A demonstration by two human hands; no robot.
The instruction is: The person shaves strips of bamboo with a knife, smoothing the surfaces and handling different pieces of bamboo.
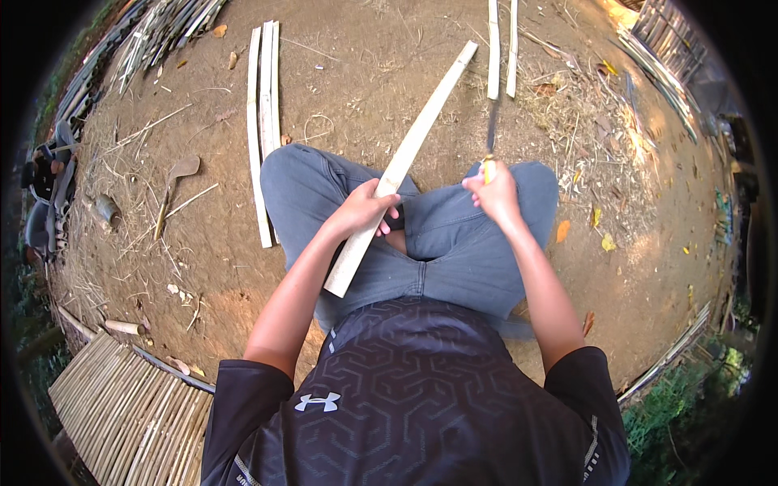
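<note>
Across my crossed legs slants a long pale bamboo strip (421, 134), its near end by my left thigh and its far end out over the dirt. My left hand (367, 211) is wrapped round it near its lower third. In my right hand (494, 193), above my right knee, is a knife (491, 130) gripped by its yellowish handle, its dark narrow blade pointing away from me. Blade and strip are apart. The blade's tip lies close to two pale bamboo strips (494, 53) on the ground ahead.
More split bamboo strips (265, 105) lie left of my knee. Farther left are a wooden-handled tool (180, 174) and a short bamboo piece (108, 209). A bamboo slat platform (130, 409) stands at lower left. Bamboo piles (166, 36) lie at the far left; shavings (579, 138) litter the right.
</note>
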